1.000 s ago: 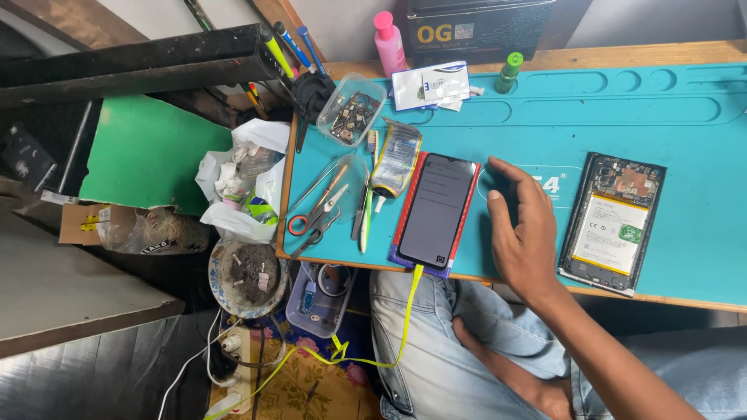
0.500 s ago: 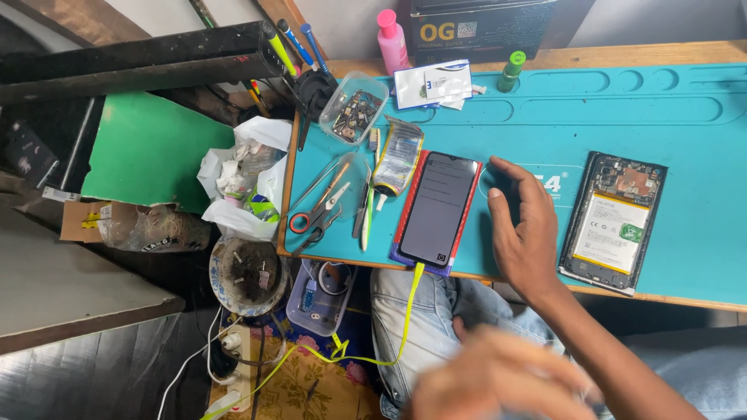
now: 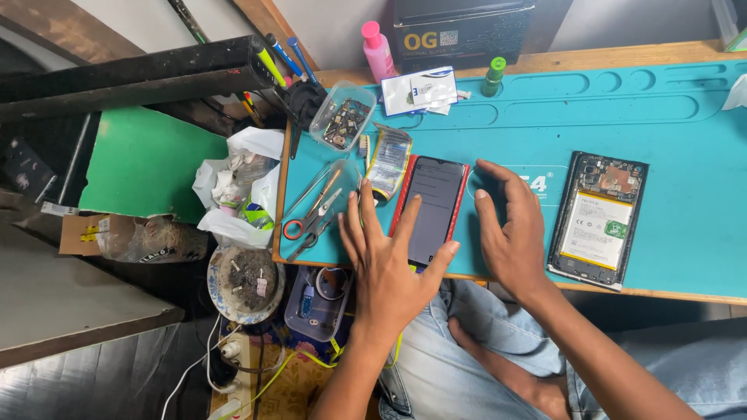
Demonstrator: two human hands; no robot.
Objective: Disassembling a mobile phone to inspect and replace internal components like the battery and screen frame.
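Hands lay on the teal mat [image 3: 669,140] either side of a red-edged phone [image 3: 433,206]: left hand [image 3: 387,260] fingers spread, thumb touching its lower edge; right hand [image 3: 510,233] open and flat just beside, gripping nothing. Opened phone [image 3: 599,220] further right.

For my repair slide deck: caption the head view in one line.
Left hand and right hand flank a red-edged phone on a teal mat, opened phone alongside.

Phone-repair workbench, probably a small shop: teal silicone work mat [image 3: 638,109], opened black handset exposing its battery [image 3: 597,221], red-handled scissors [image 3: 311,220], clear plastic parts box [image 3: 343,117].
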